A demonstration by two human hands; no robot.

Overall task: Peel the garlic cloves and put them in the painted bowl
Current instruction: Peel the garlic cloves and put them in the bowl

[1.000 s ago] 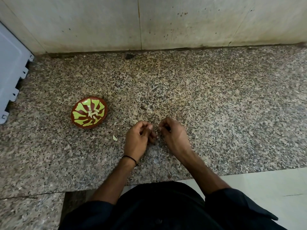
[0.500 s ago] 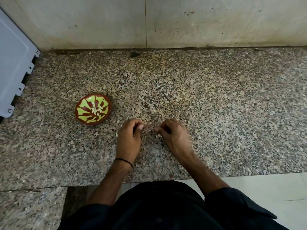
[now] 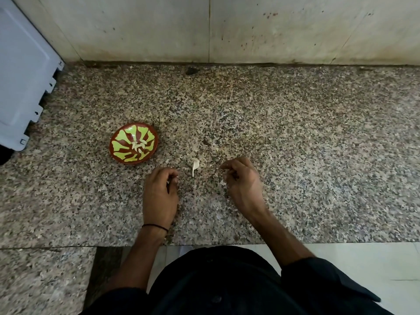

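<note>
1. The painted bowl [image 3: 123, 138] sits centre-left on the speckled surface [image 3: 295, 133], with peeled cloves [image 3: 138, 145] in its middle.
2. A pale garlic skin [image 3: 195, 165] shows between the hands, its long axis up-down and its thin tail pointing at the lower edge.
3. The left hand [image 3: 160, 196] has a clenched grip, pinching a garlic clove [image 3: 176, 177]; only its tip shows.
4. The right hand [image 3: 244, 185] has curled fingers, and I cannot tell whether they hold anything.

A pale plastic panel [image 3: 20, 83] edges the speckled granite counter's [image 3: 295, 133] left side.

Kitchen: granite counter [image 3: 295, 133], tiled wall [image 3: 159, 26], garlic [image 3: 137, 145] in painted bowl [image 3: 121, 138].
</note>
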